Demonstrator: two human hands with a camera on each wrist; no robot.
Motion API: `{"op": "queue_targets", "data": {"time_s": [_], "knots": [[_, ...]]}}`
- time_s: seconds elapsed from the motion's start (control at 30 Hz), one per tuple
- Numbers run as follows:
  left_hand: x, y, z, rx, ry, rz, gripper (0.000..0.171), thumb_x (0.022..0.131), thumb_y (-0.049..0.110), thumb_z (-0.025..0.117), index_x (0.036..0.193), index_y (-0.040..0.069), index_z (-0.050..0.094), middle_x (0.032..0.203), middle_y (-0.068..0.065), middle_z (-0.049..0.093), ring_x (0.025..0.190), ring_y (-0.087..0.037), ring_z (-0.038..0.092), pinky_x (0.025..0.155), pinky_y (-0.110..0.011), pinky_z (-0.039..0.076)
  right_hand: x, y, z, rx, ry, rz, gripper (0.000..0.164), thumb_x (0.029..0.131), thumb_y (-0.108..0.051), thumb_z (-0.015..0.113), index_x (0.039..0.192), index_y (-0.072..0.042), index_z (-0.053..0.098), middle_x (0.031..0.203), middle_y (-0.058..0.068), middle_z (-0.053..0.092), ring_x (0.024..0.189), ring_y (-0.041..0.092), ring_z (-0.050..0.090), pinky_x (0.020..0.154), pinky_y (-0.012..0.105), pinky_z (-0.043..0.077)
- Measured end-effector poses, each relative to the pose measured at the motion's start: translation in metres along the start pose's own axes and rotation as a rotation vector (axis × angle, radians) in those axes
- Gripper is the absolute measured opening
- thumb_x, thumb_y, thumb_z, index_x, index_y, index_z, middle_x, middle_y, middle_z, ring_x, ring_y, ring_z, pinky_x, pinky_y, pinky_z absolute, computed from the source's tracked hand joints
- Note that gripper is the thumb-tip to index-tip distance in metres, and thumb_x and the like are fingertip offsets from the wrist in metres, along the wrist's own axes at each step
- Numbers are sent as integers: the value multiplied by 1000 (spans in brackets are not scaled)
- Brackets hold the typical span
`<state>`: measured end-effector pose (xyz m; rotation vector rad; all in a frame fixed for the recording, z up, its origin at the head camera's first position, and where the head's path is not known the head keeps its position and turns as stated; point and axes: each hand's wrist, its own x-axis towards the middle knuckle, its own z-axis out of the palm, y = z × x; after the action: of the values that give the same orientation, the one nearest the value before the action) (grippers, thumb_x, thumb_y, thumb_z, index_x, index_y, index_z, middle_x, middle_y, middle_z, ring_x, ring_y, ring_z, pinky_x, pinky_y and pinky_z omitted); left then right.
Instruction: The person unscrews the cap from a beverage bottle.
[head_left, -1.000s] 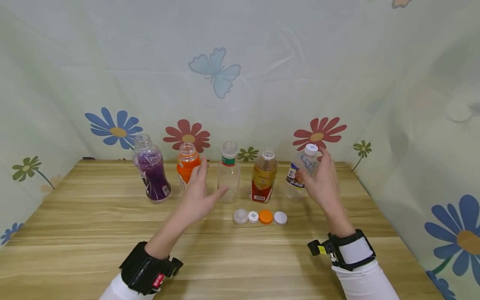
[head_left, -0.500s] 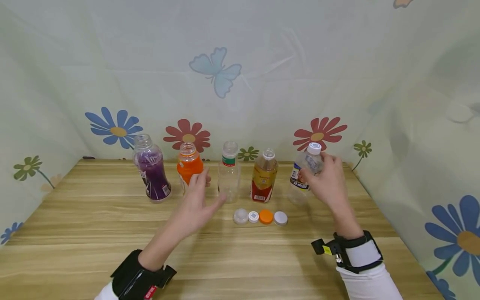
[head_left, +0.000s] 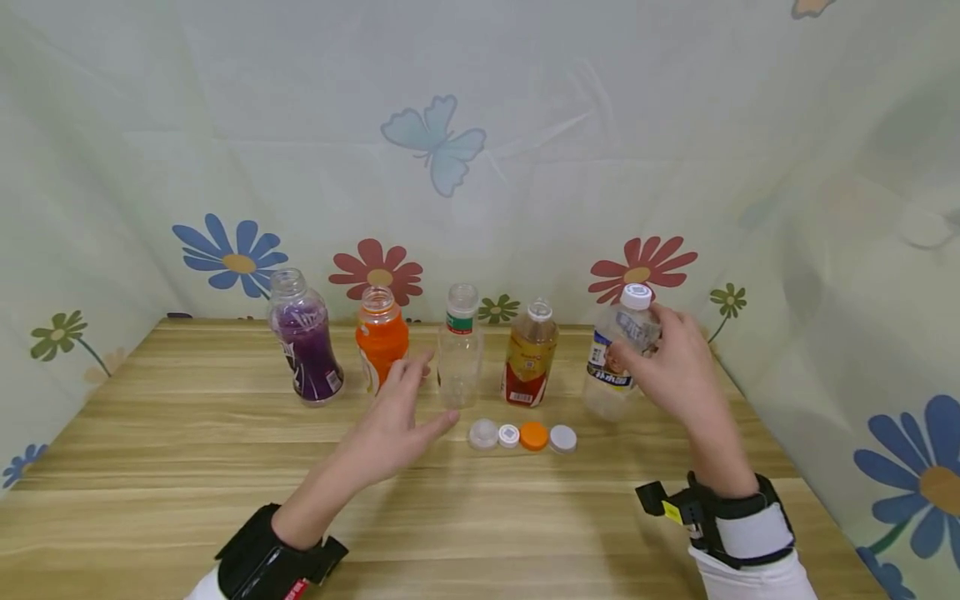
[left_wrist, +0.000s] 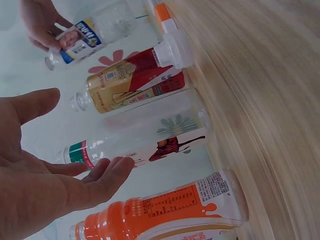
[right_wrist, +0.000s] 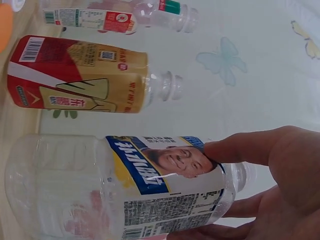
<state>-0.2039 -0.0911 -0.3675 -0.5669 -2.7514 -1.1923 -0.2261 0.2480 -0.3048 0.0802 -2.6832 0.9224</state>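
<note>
At the right end of a row of bottles, my right hand (head_left: 678,371) grips a clear plastic bottle (head_left: 611,392) with a white cap and a blue-and-white label. Its thumb and fingers wrap the bottle's upper part, seen closely in the right wrist view, where the label (right_wrist: 170,170) faces the camera. My left hand (head_left: 386,433) is spread and holds nothing. It hovers in front of an orange-wrapped bottle (head_left: 381,337) and a clear bottle with a green neck band (head_left: 459,358). In the left wrist view, its fingers overlap that clear bottle.
A tan-and-red bottle (head_left: 528,358) stands between the clear ones, and a purple bottle (head_left: 307,350) is far left. Loose caps lie in front: a translucent cap (head_left: 483,433), an orange cap (head_left: 533,436) and white ones. Behind the wooden table (head_left: 465,533) hangs a flowered cloth (head_left: 525,167).
My right hand has shifted the blue-and-white-labelled bottle slightly right and nearer to me. My left hand has drawn back a little toward me, its fingers lower in front of the orange bottle.
</note>
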Motion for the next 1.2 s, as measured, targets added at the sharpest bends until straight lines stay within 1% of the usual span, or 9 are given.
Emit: {"op": "queue_targets", "data": {"time_s": [0.17,0.3,0.57,0.77,0.87,1.0,1.2], "knots": [[-1,-1,-1,-10,-23,17,85,96,33,75,160,4,27,144,-20,44,126,-34,52,106,-57,45,-7,-8,-4,24,3,-51,73,96,-24,71,150,12,36,137,34,47,119,50,50,94,66,49],[-1,-2,-1,-6,-27,37,84,96,33,75,160,5,29,143,-18,45,126,-33,52,106,-56,45,-10,-14,-6,55,1,-79,71,95,-22,73,149,10,39,135,31,49,120,49,51,97,65,48],[-1,-3,-3,-8,-72,65,85,95,30,76,161,7,28,150,-19,42,134,-36,47,110,-58,40,-16,-25,-6,91,-55,-99,71,95,-29,76,147,5,43,133,26,53,119,44,54,97,60,50],[-2,-1,-3,-1,-103,75,85,96,33,75,162,9,27,150,-15,42,133,-34,48,109,-57,41,-21,-34,0,154,-89,-121,71,94,-28,78,149,1,43,136,21,53,123,40,52,99,57,50],[-2,-1,-3,4,-109,84,84,96,33,75,162,10,27,150,-15,42,133,-34,49,108,-56,42,-24,-38,5,163,-108,-132,69,94,-28,78,148,-1,45,135,18,55,123,37,53,98,55,51],[-2,0,-3,16,-101,99,83,95,32,76,161,10,29,151,-15,42,134,-34,47,109,-57,41,-27,-44,13,167,-132,-161,68,93,-27,80,147,-2,47,135,17,56,122,36,55,97,53,53],[-3,0,-4,17,-97,121,82,95,35,76,160,11,32,151,-14,42,134,-35,49,109,-58,41,-31,-49,24,208,-168,-203,66,92,-25,81,146,-4,48,135,15,57,122,35,57,94,50,55]]}}
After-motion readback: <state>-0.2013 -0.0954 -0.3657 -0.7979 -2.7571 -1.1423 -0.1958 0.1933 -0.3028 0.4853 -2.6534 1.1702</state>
